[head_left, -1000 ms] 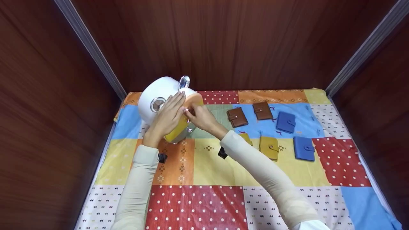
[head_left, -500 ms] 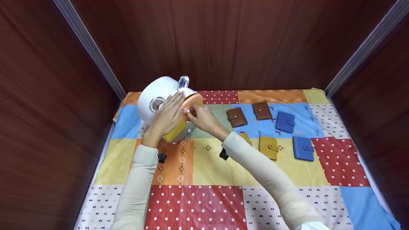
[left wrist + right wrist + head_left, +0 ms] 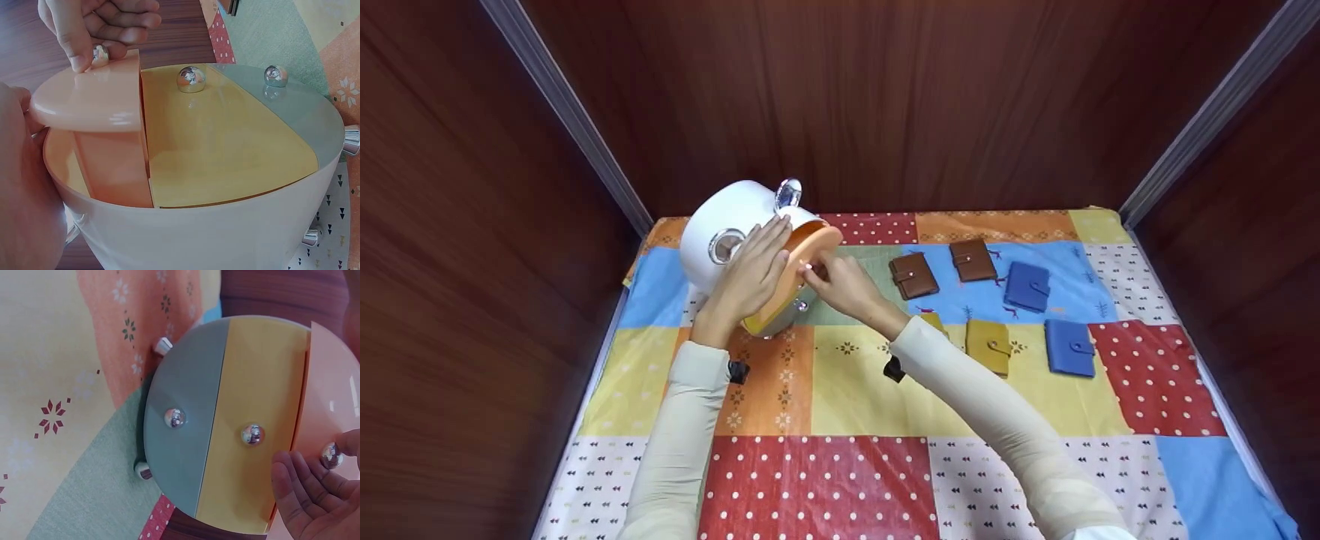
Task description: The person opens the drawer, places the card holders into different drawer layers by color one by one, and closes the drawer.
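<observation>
A round white drawer box (image 3: 727, 206) lies at the left of the table with its coloured front facing right. Flat on its white side rests my left hand (image 3: 750, 274), fingers straight. My right hand (image 3: 851, 289) pinches the silver knob (image 3: 332, 455) of the peach top drawer (image 3: 90, 101) between thumb and finger. That drawer stands partly pulled out, its side wall showing; its contents are hidden. Below it, the yellow drawer (image 3: 225, 140) and the grey-green drawer (image 3: 306, 121) sit flush, each with a silver ball knob.
Two brown wallets (image 3: 913, 275), two blue ones (image 3: 1071, 347) and a mustard wallet (image 3: 988, 346) lie on the patchwork cloth (image 3: 870, 390) to the right. Another mustard wallet (image 3: 934, 322) is partly behind my right sleeve. Dark wood panels (image 3: 885, 105) enclose the table.
The peach drawer has come out of the box, and my right hand has moved slightly right and toward me with its knob. My left hand stays on the box.
</observation>
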### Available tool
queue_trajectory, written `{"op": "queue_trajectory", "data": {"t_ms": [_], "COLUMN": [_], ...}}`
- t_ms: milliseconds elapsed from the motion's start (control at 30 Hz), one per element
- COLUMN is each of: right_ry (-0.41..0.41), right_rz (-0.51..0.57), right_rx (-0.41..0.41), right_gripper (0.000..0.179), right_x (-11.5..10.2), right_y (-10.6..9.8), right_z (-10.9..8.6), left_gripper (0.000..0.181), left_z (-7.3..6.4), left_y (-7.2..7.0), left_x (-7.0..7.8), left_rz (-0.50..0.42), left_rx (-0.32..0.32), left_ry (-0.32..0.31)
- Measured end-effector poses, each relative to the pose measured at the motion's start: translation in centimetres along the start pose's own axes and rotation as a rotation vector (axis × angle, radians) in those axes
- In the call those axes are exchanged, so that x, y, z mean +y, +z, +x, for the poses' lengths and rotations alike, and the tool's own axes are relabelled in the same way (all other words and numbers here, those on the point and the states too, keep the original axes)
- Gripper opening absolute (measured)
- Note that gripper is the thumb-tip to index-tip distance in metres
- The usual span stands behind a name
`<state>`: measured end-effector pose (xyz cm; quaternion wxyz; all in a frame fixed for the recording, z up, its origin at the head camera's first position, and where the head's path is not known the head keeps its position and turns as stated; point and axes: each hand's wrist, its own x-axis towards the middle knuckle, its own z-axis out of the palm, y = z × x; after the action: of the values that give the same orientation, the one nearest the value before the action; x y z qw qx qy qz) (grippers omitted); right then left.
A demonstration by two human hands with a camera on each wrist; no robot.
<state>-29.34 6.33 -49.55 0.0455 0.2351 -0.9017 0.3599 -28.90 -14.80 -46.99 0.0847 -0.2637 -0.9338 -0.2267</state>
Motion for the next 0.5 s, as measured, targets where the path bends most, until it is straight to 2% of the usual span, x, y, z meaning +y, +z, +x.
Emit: {"op": "queue_trajectory", "data": {"t_ms": [500], "right_ry": [-0.011], "right_rz": [0.018], "right_rx": [0.033], "right_gripper": [0.029], "right_x": [0.5], "right_y": [-0.6], "right_z": [-1.5], "left_gripper": [0.055], "left_z": [-0.1], "left_y": [0.0], "left_x": [-0.1], "left_rz": [-0.010], "left_rx": [0.009], "left_ry": [0.002]}}
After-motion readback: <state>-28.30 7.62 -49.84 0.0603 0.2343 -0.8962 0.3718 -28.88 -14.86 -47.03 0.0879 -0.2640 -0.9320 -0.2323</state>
